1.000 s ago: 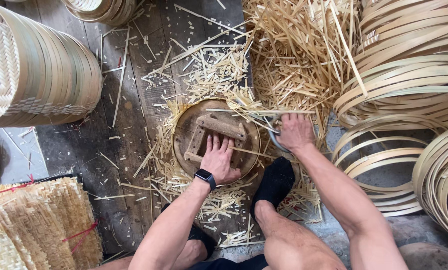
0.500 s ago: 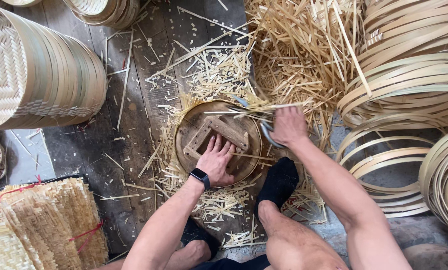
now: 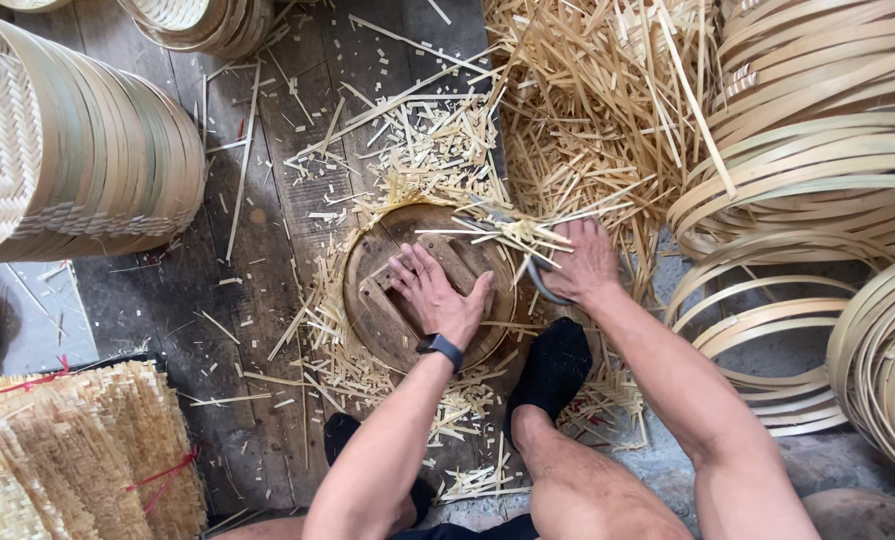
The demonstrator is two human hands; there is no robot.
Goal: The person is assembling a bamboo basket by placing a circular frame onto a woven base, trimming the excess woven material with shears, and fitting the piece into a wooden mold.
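While left hand (image 3: 436, 296) presses flat, fingers spread, on round worn wooden block (image 3: 378, 310) on plank floor, right hand (image 3: 585, 262) grips dark curved blade (image 3: 540, 285) among pale bamboo strips (image 3: 508, 232).

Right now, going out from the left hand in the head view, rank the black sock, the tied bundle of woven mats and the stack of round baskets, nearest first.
From the left hand:
1. Black sock, just to its lower right.
2. Stack of round baskets, upper left.
3. Tied bundle of woven mats, lower left corner.

Pale straw bamboo strips (image 3: 608, 110), brown wooden block (image 3: 408, 300), black socks (image 3: 553, 365)
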